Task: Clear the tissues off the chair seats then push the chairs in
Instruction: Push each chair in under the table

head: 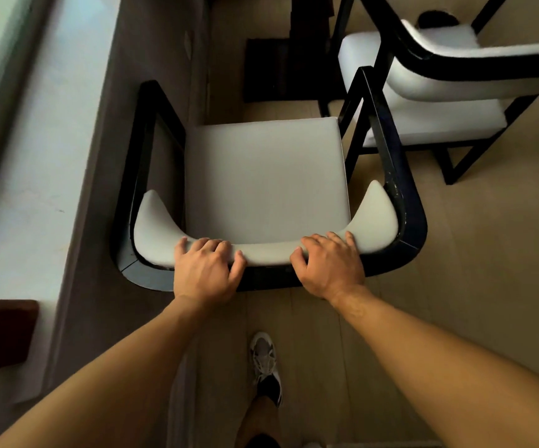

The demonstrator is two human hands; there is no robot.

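A black-framed chair with a pale grey padded seat stands right in front of me, its curved backrest nearest me. No tissue shows on that seat. My left hand grips the top of the backrest on its left part, fingers curled over the padding. My right hand grips the same backrest on its right part. A second chair of the same kind stands at the upper right, with a white seat on which I see no tissue.
A dark table base stands ahead beyond the chair seat. A wall and a pale ledge run along the left. A dark wooden piece juts out at lower left. My shoe is on the beige floor behind the chair.
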